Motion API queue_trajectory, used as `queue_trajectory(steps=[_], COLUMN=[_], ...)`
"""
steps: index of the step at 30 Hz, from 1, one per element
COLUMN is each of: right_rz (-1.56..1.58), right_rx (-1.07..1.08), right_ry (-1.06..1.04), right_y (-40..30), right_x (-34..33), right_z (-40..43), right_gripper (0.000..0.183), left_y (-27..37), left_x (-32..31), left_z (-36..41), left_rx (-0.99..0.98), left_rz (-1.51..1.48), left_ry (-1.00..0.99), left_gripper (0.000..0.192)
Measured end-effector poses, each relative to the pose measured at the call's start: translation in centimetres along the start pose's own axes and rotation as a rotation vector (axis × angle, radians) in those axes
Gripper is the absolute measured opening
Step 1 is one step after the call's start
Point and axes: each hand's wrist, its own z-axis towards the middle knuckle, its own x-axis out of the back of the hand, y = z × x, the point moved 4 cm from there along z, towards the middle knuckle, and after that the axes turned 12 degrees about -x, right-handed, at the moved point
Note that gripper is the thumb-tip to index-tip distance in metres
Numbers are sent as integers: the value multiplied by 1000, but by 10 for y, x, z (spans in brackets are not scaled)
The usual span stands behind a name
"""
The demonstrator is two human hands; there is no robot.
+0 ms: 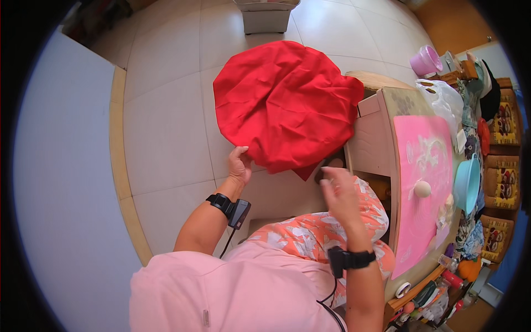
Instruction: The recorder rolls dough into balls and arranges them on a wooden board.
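Note:
A large round piece of red cloth (286, 103), wrinkled and gathered at its rim, spreads out in front of me above the tiled floor. My left hand (240, 165) pinches its lower left edge between thumb and fingers. Below its lower right edge, where a pointed red corner pokes out, my right hand (340, 193) is raised apart from the cloth, slightly blurred, with its fingers spread and nothing seen in them. What lies under the cloth is hidden.
At my right stands a table with a pink silicone mat (423, 224), a ball of dough (422, 189), a turquoise basin (468, 184) and a white plastic bag (442, 99). A grey bin (265, 20) stands beyond the cloth; a pale wall (66, 166) is at left.

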Motion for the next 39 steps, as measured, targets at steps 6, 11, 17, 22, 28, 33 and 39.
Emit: queue_trajectory(steps=[6,11,17,22,28,33,39], right_rz=[8,118,-4,68,486,861,703], right_rx=[-92,-442,-390,-89,-31,141,112], right_ry=[64,365,459,670,581,431,341], right_y=[-31,-48,-35,-38,-64,-62,-35], right_x=[-81,-78,-5,77,133,140,119], right_z=[23,62,116,164,212,245,270], right_gripper=[54,63,28,27,23,19,21], left_y=[49,82,134,171,192,196,183], left_x=[-97,-178,-239,-281,-338,-358,-326], left_z=[-16,-11,37,74,78,91,131], left_rx=[116,144,18,-278,-255,-354,-522], left_rz=[-167,-238,-89,70,16,19,34], left_ry=[-550,-629,-666,-632,-834,-831,-775], left_gripper=[19,11,10,8,15,16,13])
